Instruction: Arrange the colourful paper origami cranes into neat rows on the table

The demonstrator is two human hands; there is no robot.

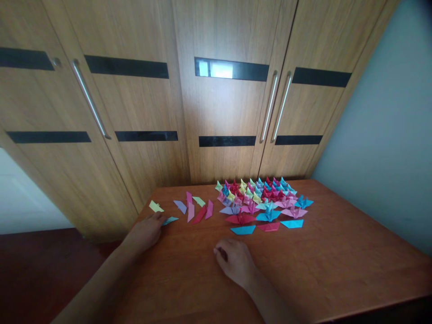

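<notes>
My left hand (146,230) reaches over the left side of the table, its fingers bent and closed at the near end of a light blue folded paper piece (171,221). Just beyond those fingers lies a pale yellow folded paper (155,206). My right hand (235,262) rests on the table in a loose curl, with nothing visible in it. Ahead of it is a row of flat folded strips, a blue one (243,230), a red one (269,227) and another blue one (292,223). Behind them stand several rows of origami cranes (268,214) in many colours.
More flat folded papers lie between the left hand and the cranes, among them a lilac one (180,206), a pink one (191,211) and a red one (199,215). The brown table (337,252) backs onto a wooden wardrobe (222,162); a pale wall (378,148) stands at right.
</notes>
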